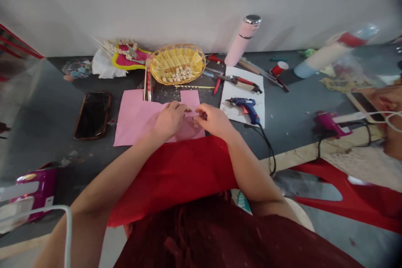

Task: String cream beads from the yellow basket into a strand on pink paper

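Note:
Over a sheet of pink paper [133, 119], my left hand [171, 120] is closed, with its fingertips on a few small beige pieces [188, 109]. My right hand [216, 120] faces it from the other side, fingers curled with a gap between thumb and forefinger. Close below the right thumb lies another small beige piece [195, 125]. Whether anything sits inside the right fingers is too small to tell. Behind the hands a yellow wicker basket [157, 65] holds many similar beige pieces.
Right of my hands, a blue glue gun [248, 106] and pliers [245, 83] lie on a white pad [230, 112]. Behind stands a pink bottle [238, 46]. On the left are a phone [93, 116] and a purple box [44, 190]. Another person's hand [391, 102] is at far right.

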The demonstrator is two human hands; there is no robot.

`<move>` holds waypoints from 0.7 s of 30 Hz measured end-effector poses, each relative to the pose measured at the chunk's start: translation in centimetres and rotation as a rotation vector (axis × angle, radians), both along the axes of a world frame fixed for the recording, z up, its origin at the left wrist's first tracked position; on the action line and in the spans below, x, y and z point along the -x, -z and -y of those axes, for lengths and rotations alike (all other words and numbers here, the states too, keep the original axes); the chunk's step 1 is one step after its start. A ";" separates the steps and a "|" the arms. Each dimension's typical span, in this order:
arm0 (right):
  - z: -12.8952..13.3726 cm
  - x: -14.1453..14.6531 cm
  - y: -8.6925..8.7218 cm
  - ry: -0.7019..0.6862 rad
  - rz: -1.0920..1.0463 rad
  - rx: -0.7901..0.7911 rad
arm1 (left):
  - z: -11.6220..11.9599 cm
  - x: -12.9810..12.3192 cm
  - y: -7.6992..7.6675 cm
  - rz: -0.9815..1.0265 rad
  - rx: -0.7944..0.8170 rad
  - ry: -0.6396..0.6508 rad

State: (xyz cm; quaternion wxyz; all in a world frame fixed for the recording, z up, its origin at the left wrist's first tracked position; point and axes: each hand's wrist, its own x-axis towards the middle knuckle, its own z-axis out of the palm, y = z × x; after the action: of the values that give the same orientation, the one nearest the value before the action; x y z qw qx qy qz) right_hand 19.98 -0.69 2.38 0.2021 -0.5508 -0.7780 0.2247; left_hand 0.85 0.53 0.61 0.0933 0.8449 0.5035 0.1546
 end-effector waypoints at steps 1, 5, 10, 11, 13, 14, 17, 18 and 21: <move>0.0 -0.1 -0.1 -0.020 0.049 0.039 | 0.1 -0.1 0.2 -0.023 -0.034 0.001; -0.3 -0.4 -0.3 -0.020 0.195 0.066 | 0.3 0.1 1.0 -0.048 -0.157 0.020; -0.3 0.1 0.0 0.061 0.298 0.122 | 0.1 0.1 1.7 -0.031 -0.250 0.011; -0.2 0.2 0.1 0.071 0.313 0.144 | 0.1 0.1 1.7 -0.031 -0.257 0.013; -0.2 0.4 0.3 0.088 0.325 0.165 | 0.0 0.2 1.8 -0.028 -0.263 0.013; -0.2 0.5 0.4 0.094 0.310 0.156 | -0.1 0.2 1.8 -0.026 -0.264 0.014; -0.6 0.5 1.0 0.116 0.171 0.044 | -0.2 0.2 1.8 -0.035 -0.258 0.036; -0.7 0.5 1.3 0.122 0.115 -0.005 | -0.2 0.3 1.8 -0.038 -0.256 0.050; -1.3 0.1 2.2 0.114 0.011 -0.087 | -0.3 0.2 1.9 -0.033 -0.268 0.084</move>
State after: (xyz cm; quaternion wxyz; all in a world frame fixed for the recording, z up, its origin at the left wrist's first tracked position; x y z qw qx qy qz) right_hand 19.87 0.56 0.15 0.2339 -0.5861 -0.7556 0.1756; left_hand 0.62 0.87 -1.30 -0.0221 0.8725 0.4442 0.2025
